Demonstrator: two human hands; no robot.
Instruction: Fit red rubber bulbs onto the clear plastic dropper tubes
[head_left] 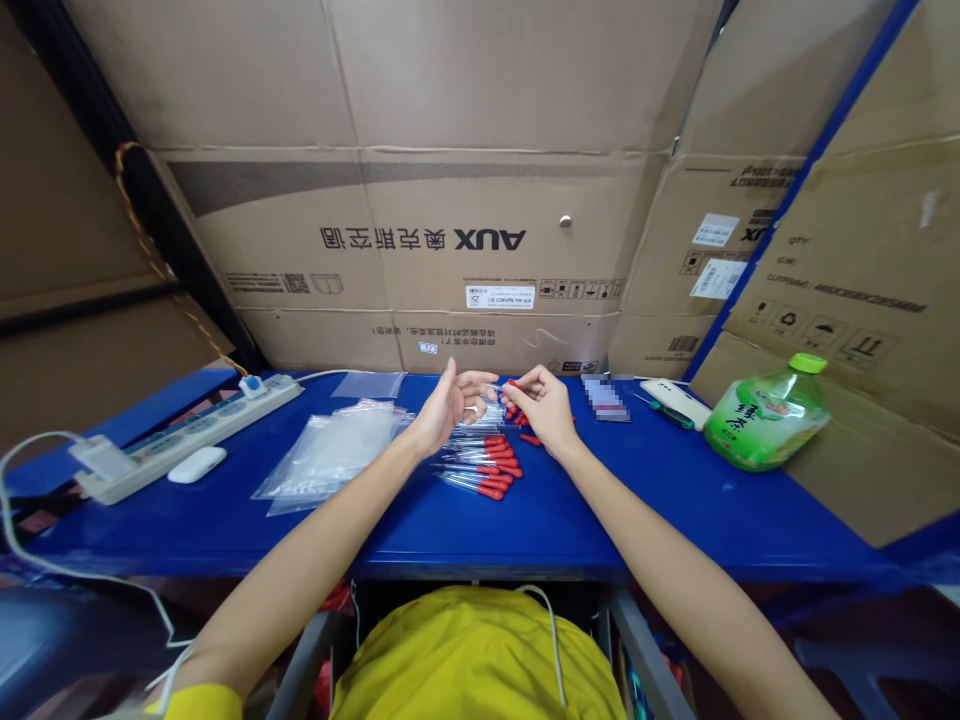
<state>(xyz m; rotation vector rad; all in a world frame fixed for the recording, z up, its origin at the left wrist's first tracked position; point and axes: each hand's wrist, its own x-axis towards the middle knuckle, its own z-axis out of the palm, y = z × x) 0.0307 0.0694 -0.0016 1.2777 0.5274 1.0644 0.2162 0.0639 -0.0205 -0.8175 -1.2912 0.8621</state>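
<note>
My right hand is closed, its fingertips pinching a dropper by its red bulb. The clear tube of that dropper points left toward my other hand. My left hand has its thumb raised and its fingers stretched out, apart from each other; whether they touch the tube's tip I cannot tell. Below both hands lies a row of droppers with red bulbs to the right and clear tubes to the left. Loose red bulbs lie beside and partly behind my right hand. Clear tubes are partly hidden behind my left hand.
Clear plastic bags lie left on the blue table. Further left are a power strip and a white case. A green tea bottle, a white phone and a screwdriver sit right. Cardboard walls the back.
</note>
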